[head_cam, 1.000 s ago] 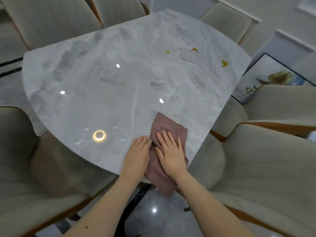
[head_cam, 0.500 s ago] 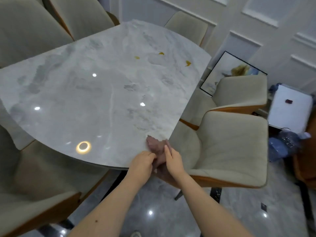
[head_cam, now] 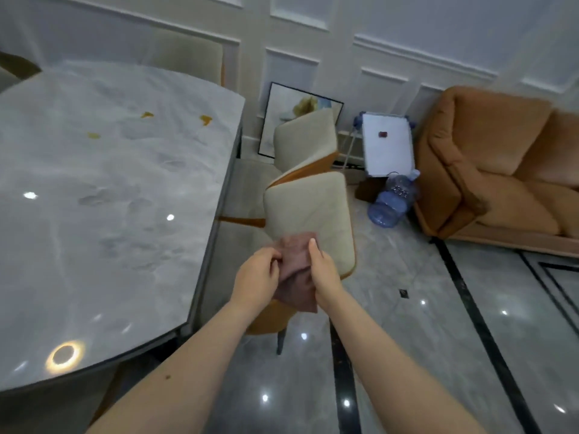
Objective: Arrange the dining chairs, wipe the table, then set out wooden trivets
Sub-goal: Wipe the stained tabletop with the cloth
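Mauve cloth [head_cam: 296, 264] is hanging bunched between my two hands, off the surface's edge and in front of the nearest cream chair [head_cam: 308, 208]. My left hand [head_cam: 257, 278] is pinching its left side with curled fingers, while my right hand [head_cam: 322, 270] is gripping its right side, thumb pointing up. To my left the marble surface [head_cam: 103, 214] is lying with yellow-orange spots [head_cam: 205, 119] at its far end. Beyond the chair, a framed picture [head_cam: 299, 108] is leaning on the wall.
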Available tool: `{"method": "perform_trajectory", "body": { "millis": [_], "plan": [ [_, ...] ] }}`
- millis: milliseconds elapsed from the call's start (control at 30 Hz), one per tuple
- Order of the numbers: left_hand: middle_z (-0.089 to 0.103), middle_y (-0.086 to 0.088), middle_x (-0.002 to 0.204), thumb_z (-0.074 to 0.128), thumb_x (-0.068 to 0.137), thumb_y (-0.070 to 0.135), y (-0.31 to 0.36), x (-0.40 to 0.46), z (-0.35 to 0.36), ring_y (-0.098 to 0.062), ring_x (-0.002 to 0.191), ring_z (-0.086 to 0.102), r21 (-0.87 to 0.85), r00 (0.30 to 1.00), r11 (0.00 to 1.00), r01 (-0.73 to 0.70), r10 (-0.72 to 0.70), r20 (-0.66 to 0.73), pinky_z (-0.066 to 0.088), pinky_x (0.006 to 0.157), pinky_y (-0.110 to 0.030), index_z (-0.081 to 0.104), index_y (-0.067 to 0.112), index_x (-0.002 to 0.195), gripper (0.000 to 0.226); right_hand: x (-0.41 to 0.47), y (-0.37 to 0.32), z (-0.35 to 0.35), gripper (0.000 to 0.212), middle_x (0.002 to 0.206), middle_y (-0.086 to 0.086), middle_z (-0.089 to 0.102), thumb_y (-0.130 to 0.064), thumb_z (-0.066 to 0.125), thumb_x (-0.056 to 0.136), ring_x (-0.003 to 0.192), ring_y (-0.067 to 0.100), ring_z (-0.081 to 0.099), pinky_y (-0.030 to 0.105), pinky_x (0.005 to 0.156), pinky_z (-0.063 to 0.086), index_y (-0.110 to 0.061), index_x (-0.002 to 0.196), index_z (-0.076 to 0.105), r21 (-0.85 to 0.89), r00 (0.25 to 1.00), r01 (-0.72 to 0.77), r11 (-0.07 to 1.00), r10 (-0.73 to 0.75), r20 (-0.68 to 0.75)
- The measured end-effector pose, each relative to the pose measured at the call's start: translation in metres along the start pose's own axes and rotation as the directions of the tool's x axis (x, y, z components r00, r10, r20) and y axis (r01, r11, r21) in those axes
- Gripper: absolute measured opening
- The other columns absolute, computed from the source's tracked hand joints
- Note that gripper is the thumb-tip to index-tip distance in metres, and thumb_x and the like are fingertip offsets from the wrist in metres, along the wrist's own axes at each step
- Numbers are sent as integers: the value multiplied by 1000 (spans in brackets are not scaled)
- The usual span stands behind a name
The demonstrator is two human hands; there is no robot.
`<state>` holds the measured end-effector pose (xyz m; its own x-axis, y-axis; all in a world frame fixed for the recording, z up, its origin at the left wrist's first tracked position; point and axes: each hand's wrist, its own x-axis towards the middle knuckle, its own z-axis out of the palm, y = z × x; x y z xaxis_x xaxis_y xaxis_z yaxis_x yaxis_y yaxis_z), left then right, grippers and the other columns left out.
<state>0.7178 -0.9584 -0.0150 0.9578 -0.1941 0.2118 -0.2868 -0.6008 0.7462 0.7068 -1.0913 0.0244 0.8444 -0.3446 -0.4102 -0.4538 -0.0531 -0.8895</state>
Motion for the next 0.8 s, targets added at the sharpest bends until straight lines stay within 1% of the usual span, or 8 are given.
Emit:
{"method": "perform_trajectory", "body": {
  "millis": [100, 200, 300, 367, 500, 667, 733, 800],
  "plan": [
    [64, -1, 102, 52, 89, 10, 46, 28, 34, -17, 92, 60, -24, 997, 997, -74, 74, 14, 44, 78, -26, 64, 14, 101, 17, 11, -12, -54, 50, 113, 8, 63, -45, 35, 101, 94, 18, 57, 26, 81, 44, -9, 126, 57, 87, 996, 12, 996, -4, -94],
    [63, 3, 100, 53, 90, 10, 99, 51, 81, -9, 89, 55, -71, 992, 991, -115, 119, 49, 41, 79, -20, 63, 16, 100, 16, 27, -19, -123, 45, 111, 11, 65, -43, 37, 101, 94, 20, 59, 28, 80, 47, -10, 120, 59, 179, 989, 25, 983, 2, -149],
    [64, -2, 98, 53, 90, 10, 149, 74, 136, -13, 89, 57, -139, 989, 983, -124, 134, 70, 41, 78, -23, 64, 14, 96, 13, 44, -24, -193, 42, 98, 9, 64, -41, 37, 101, 90, 21, 61, 29, 78, 48, -8, 115, 59, 254, 984, 29, 967, 18, -179],
    [65, -1, 93, 50, 93, 15, 183, 88, 174, -13, 86, 58, -192, 990, 977, -96, 114, 84, 43, 76, -24, 65, 15, 93, 14, 59, -25, -240, 42, 99, 12, 65, -41, 38, 101, 89, 22, 63, 31, 79, 51, -8, 114, 60, 290, 979, 49, 956, 12, -204],
    [64, -1, 85, 49, 96, 23, 238, 108, 232, -13, 79, 58, -319, 991, 948, 13, 32, 134, 46, 71, -28, 63, 15, 90, 18, 86, -24, -313, 51, 107, 15, 68, -49, 42, 97, 98, 28, 65, 39, 92, 51, -5, 117, 61, 335, 968, 26, 942, 59, -244],
    [59, 3, 82, 55, 94, 24, 286, 141, 289, -10, 72, 55, -380, 971, 922, 80, 14, 240, 42, 66, -21, 61, 15, 97, 12, 122, -29, -387, 52, 95, 10, 68, -49, 40, 98, 81, 19, 65, 28, 66, 51, -7, 121, 60, 385, 968, -10, 923, 106, -228],
    [60, 2, 85, 57, 93, 24, 298, 161, 311, -11, 71, 55, -383, 964, 919, 94, 12, 266, 43, 66, -22, 61, 14, 100, 13, 143, -31, -410, 54, 101, 13, 68, -48, 40, 99, 82, 17, 66, 25, 63, 51, -4, 124, 59, 377, 973, 7, 926, 81, -218],
    [60, 3, 86, 59, 92, 22, 307, 185, 332, -8, 69, 54, -377, 961, 922, 84, 24, 274, 42, 63, -17, 61, 12, 100, 13, 168, -36, -429, 52, 102, 13, 68, -46, 40, 99, 84, 18, 66, 25, 67, 53, -3, 123, 59, 374, 976, 16, 927, 67, -207]
  ]
}}
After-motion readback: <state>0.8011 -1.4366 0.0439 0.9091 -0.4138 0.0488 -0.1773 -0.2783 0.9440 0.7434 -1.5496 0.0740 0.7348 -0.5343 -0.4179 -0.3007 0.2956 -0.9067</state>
